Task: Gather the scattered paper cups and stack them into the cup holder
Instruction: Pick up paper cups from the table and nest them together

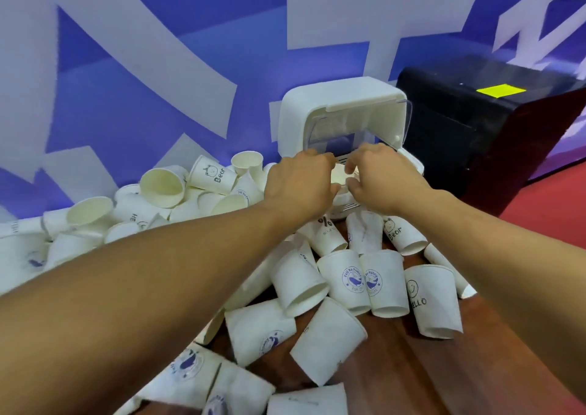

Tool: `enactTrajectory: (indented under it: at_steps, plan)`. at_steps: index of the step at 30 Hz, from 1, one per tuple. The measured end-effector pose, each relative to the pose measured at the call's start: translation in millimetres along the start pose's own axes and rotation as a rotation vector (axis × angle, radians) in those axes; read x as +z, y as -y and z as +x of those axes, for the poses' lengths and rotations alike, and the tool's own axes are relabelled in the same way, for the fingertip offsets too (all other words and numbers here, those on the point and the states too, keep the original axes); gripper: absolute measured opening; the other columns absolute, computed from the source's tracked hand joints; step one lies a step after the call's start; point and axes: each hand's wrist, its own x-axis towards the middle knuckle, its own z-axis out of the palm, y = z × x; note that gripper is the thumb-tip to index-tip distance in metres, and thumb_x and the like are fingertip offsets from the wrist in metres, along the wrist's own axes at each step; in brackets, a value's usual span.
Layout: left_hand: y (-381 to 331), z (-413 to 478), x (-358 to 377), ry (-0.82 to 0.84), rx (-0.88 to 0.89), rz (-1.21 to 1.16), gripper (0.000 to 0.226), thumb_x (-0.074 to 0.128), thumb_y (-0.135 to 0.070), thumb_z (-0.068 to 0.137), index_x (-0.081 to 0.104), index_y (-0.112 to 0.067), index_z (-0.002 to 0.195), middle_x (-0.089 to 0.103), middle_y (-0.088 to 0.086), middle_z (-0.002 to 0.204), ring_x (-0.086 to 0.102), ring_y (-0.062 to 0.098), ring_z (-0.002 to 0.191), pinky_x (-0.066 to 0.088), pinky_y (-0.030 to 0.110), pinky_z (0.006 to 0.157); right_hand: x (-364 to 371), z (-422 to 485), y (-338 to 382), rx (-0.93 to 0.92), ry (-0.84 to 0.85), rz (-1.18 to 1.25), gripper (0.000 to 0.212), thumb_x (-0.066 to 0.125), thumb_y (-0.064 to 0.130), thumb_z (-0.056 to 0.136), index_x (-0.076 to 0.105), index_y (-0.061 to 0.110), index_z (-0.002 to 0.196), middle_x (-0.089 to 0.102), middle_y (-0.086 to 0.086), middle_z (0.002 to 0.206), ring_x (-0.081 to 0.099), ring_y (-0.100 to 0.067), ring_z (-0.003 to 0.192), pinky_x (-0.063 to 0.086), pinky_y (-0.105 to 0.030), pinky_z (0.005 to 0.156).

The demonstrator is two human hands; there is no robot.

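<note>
At upper centre of the head view, both hands meet over the mouth of the white cup holder [342,110], whose hinged lid stands raised against the blue-and-white wall [126,66]. The step in hand appears to be seating cups into the holder. The left hand [301,183] is curled, fingers bent down around a pale rim that looks like a cup [340,176] inside the opening; the right hand [380,176] is likewise curled, its fingertips touching the same rim from the other side. Whether either hand truly clamps the cup or merely steadies it cannot be told, since the knuckles hide the contact.

Across the lower and left frame, the scattered paper cups [345,278] lie on their sides on the wooden table [444,367], piled thickly at middle left and heaped just below the holder. A black box [475,123] stands at upper right, beside the holder.

Most of the task remains. The next move likely calls for releasing the seated cup, then reaching down for a nearby cup.
</note>
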Motion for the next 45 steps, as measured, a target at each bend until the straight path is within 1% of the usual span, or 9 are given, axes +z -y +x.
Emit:
enactTrajectory:
  at_steps: [4, 10, 14, 18, 20, 27, 32, 38, 45]
  plan:
    - [13.1, -34.9, -46.8, -0.010, -0.056, 0.041, 0.034, 0.060, -0.044, 0.090, 0.061, -0.027, 0.119, 0.063, 0.003, 0.116, 0.060, 0.031, 0.103, 0.037, 0.035, 0.070, -32.5, -17.6, 37.4, -0.071, -0.010, 0.060, 0.025, 0.061, 0.027, 0.088, 0.067, 0.015, 0.109, 0.067, -0.011, 0.106, 0.059, -0.031, 0.096, 0.051, -0.043, 0.085]
    - [40.6, -106.9, -99.9, 0.013, -0.127, 0.073, 0.036, 0.058, -0.048, 0.086, 0.061, -0.029, 0.116, 0.064, 0.001, 0.114, 0.059, 0.031, 0.106, 0.049, 0.041, 0.083, -71.6, -52.9, 106.4, -0.212, -0.029, 0.126, 0.028, 0.060, 0.024, 0.088, 0.067, 0.011, 0.111, 0.069, -0.010, 0.110, 0.063, -0.031, 0.102, 0.049, -0.039, 0.090]
    - [59.2, -158.6, -128.2, 0.031, -0.201, 0.076, 0.036, 0.059, -0.052, 0.086, 0.061, -0.031, 0.116, 0.065, -0.002, 0.111, 0.059, 0.026, 0.105, 0.047, 0.037, 0.078, -86.1, -79.9, 152.8, -0.293, -0.014, 0.160, 0.028, 0.060, 0.027, 0.088, 0.066, 0.013, 0.111, 0.069, -0.007, 0.107, 0.061, -0.031, 0.102, 0.049, -0.040, 0.090]
    - [77.2, -212.9, -141.9, 0.054, -0.277, 0.050, 0.033, 0.061, -0.052, 0.084, 0.063, -0.034, 0.112, 0.067, -0.005, 0.105, 0.061, 0.022, 0.099, 0.049, 0.034, 0.074, -89.2, -106.9, 188.9, -0.351, 0.017, 0.175, 0.028, 0.063, 0.032, 0.085, 0.067, 0.016, 0.108, 0.070, -0.004, 0.100, 0.062, -0.027, 0.097, 0.051, -0.042, 0.087]
    - [85.2, -238.7, -145.0, 0.081, -0.329, 0.029, 0.034, 0.062, -0.054, 0.083, 0.064, -0.035, 0.111, 0.068, -0.006, 0.105, 0.063, 0.020, 0.096, 0.053, 0.035, 0.077, -87.2, -121.3, 203.5, -0.369, 0.041, 0.190, 0.028, 0.063, 0.033, 0.085, 0.067, 0.017, 0.108, 0.070, -0.003, 0.099, 0.063, -0.025, 0.093, 0.052, -0.039, 0.084]
    - [99.3, -324.5, -143.7, 0.110, -0.551, -0.054, 0.033, 0.062, -0.048, 0.084, 0.064, -0.035, 0.114, 0.067, -0.008, 0.115, 0.059, 0.021, 0.110, 0.051, 0.041, 0.088, -58.1, -174.8, 246.4, -0.464, 0.170, 0.270, 0.029, 0.066, 0.037, 0.081, 0.066, 0.019, 0.103, 0.068, 0.003, 0.095, 0.061, -0.020, 0.090, 0.053, -0.038, 0.079]
    - [96.5, -376.0, -133.8, -0.054, -0.677, -0.128, 0.028, 0.064, -0.041, 0.085, 0.066, -0.030, 0.111, 0.060, -0.005, 0.119, 0.058, 0.021, 0.107, 0.045, 0.032, 0.077, -37.9, -203.4, 277.3, -0.532, 0.248, 0.287, 0.046, 0.068, 0.040, 0.079, 0.060, 0.021, 0.120, 0.066, 0.003, 0.111, 0.060, -0.020, 0.103, 0.051, -0.036, 0.081]
    - [99.8, -418.4, -118.8, -0.103, -0.957, -0.155, 0.040, 0.063, -0.040, 0.085, 0.060, -0.026, 0.123, 0.047, 0.004, 0.125, 0.053, 0.029, 0.113, 0.047, 0.040, 0.086, -18.3, -218.5, 306.5, -0.616, 0.263, 0.184, 0.054, 0.067, 0.032, 0.081, 0.050, 0.021, 0.131, 0.054, -0.007, 0.122, 0.053, -0.028, 0.110, 0.049, -0.042, 0.086]
    - [105.2, -431.4, -109.7, -0.006, -1.069, -0.259, 0.041, 0.060, -0.042, 0.086, 0.055, -0.029, 0.124, 0.066, 0.002, 0.113, 0.058, 0.029, 0.108, 0.045, 0.037, 0.082, 0.3, -223.1, 313.4, -0.595, 0.245, 0.103, 0.063, 0.067, 0.029, 0.081, 0.041, 0.024, 0.138, 0.047, -0.006, 0.132, 0.051, -0.029, 0.114, 0.050, -0.039, 0.081]
